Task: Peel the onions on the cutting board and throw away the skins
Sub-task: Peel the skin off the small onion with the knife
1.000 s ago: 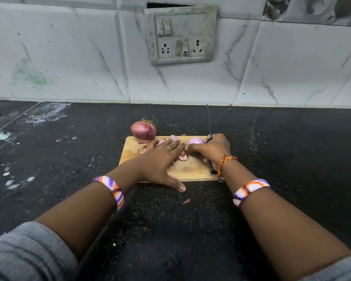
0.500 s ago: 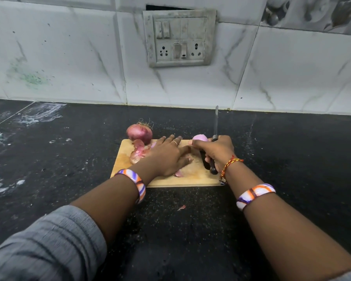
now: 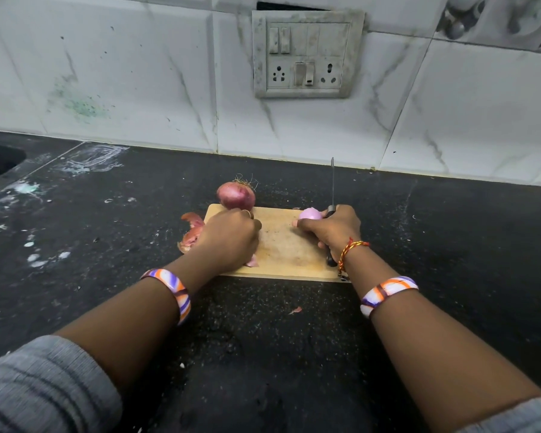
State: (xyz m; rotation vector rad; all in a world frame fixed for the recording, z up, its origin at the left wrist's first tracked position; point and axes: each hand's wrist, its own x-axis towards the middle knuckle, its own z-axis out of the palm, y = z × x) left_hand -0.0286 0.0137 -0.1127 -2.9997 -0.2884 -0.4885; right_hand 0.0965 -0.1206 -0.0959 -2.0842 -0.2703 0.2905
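A: Saw a pale rectangular wooden cutting board [image 3: 286, 245] at the middle of the frame, flat on the speckled black stone counter [image 3: 450, 245]

B: And the onions?

A: Found one unpeeled red onion with dry roots [image 3: 235, 195] at the board's upper left corner, and one peeled pale pink onion [image 3: 310, 214] near the upper right, touched by the right hand [image 3: 333, 234]

B: Grasping what, that hand?

A: Curled round the black handle of a thin-bladed knife [image 3: 332, 195], blade pointing to the top of the frame, toward the white marbled wall tiles [image 3: 138, 73]

B: And the left hand [image 3: 230, 237]?

A: Clenched over loose reddish onion skins [image 3: 191, 232] at the board's left edge, some sticking out past it over the counter. Spotted one more small skin scrap [image 3: 295, 310] lower down, below the board

B: Anything else?

A: Noted a grimy grey switch and socket panel [image 3: 306, 54] at upper centre
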